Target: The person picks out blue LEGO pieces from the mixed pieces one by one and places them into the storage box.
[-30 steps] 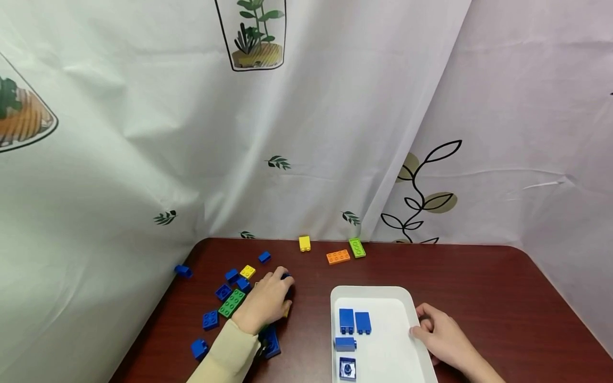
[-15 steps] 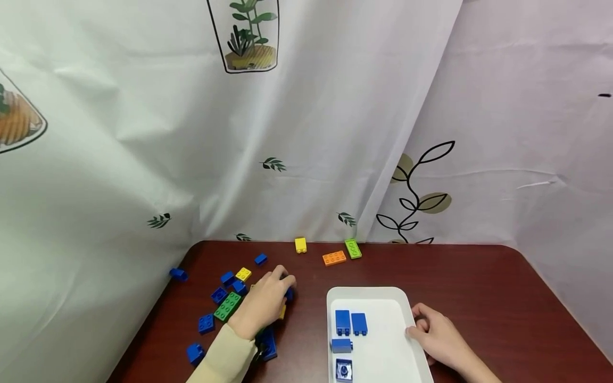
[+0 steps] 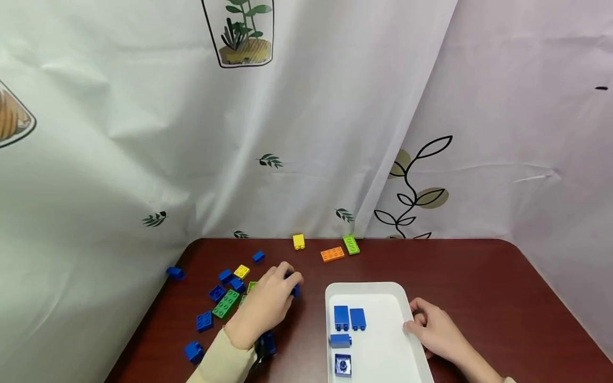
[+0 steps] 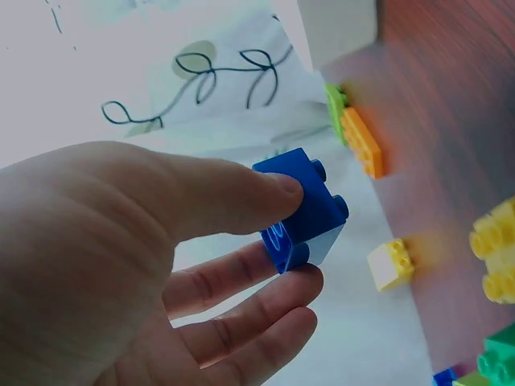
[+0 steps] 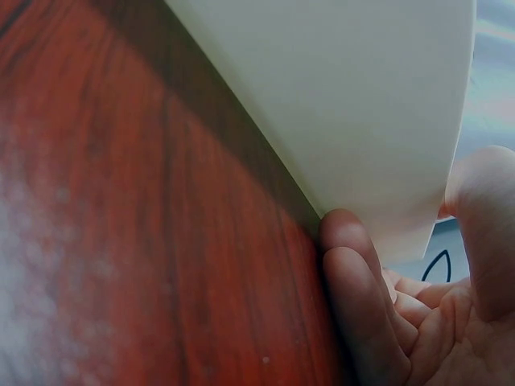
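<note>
Now the left grip (image 3: 265, 306) pinches a studded blue brick (image 4: 315, 211), the right (image 3: 440, 330) a tray (image 3: 383, 346).

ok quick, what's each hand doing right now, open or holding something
Left hand: holding a blue block, pinched.
Right hand: holding the white tray by its side.

Head cam: high, faces 12 o'clock, down at table (image 3: 483, 298). Left wrist: close-up past left hand (image 4: 153, 249); orange block (image 4: 362, 143) shared with head. Right wrist: close; tray (image 5: 354, 104) at 1–2 o'clock, shared too.
</note>
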Available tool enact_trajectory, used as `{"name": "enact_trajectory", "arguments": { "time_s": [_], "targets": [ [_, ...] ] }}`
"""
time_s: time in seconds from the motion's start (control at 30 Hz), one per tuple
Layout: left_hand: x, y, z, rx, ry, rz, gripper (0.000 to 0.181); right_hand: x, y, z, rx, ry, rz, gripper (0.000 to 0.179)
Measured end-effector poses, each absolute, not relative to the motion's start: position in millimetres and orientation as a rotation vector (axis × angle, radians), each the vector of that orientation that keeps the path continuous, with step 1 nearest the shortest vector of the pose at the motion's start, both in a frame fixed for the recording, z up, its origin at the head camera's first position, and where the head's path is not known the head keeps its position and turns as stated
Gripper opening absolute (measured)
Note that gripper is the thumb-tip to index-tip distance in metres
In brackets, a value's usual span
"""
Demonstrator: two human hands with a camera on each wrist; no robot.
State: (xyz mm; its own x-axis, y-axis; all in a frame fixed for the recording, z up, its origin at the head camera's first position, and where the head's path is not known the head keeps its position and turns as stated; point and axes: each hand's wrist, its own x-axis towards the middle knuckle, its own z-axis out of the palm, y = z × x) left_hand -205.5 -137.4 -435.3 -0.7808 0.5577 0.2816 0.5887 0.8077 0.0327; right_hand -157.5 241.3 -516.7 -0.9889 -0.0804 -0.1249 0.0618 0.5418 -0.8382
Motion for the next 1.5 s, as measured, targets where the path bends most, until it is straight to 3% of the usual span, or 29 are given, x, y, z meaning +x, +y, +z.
{"name": "enact_trajectory", "arguments": {
  "time_s": [0.57, 1.1, 1.5],
  "targets": [
    [-168, -106, -414, -1.064, -2.821, -0.267, 0.043, -158, 242, -517, -0.018, 2.626, -1.432, 0.023],
    [-134, -80, -415, -1.608, -2.854, -0.079, 0.052, -157, 240, -516, 0.012, 2.644, -1.416, 0.023],
    [-120, -70, -435, -1.789, -2.673, 0.024, 0.039, -156, 240, -516, 0.009, 2.634, -1.416, 0.025]
  ]
}}
